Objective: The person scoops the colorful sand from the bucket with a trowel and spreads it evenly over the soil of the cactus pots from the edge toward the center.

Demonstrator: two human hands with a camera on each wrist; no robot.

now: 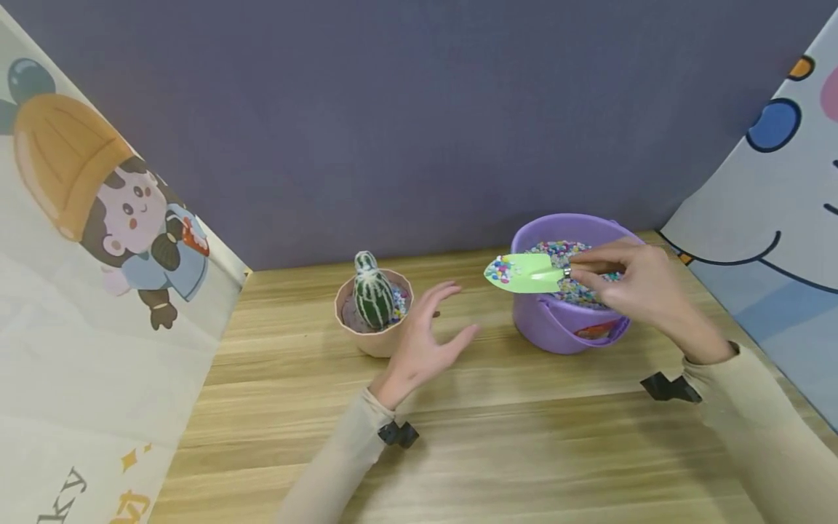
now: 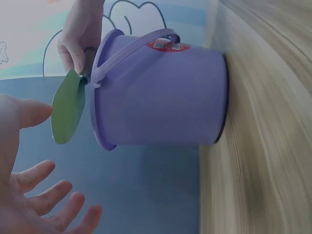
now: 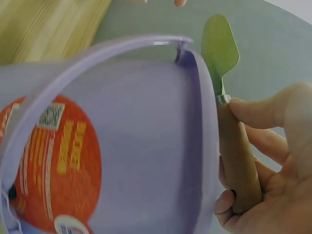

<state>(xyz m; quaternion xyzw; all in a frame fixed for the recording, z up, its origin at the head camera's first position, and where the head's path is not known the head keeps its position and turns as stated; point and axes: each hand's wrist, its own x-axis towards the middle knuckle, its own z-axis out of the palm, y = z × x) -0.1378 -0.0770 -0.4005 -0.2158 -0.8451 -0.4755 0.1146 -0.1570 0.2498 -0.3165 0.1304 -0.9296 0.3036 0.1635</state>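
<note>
My right hand point(image 1: 631, 280) grips the wooden handle point(image 3: 239, 161) of a small green trowel point(image 1: 533, 273). Colourful beads point(image 1: 500, 269) lie near the tip of its blade, which points left over the rim of a purple bucket point(image 1: 556, 331). More mixed beads point(image 1: 566, 251) fill part of the bucket. My left hand point(image 1: 422, 346) is held with fingers spread and thumb apart, holding nothing, beside a pale pink pot point(image 1: 373, 342). In that pot stands a green striped cactus point(image 1: 373, 298), with some colourful beads point(image 1: 399, 302) at its right side.
The pot and bucket stand on a wood-grain table point(image 1: 275, 407) against a dark grey-blue back panel point(image 1: 419, 131). Printed cartoon panels rise at the left point(image 1: 78, 291) and right point(image 1: 772, 240). The bucket's purple handle point(image 2: 136, 51) hangs down its front.
</note>
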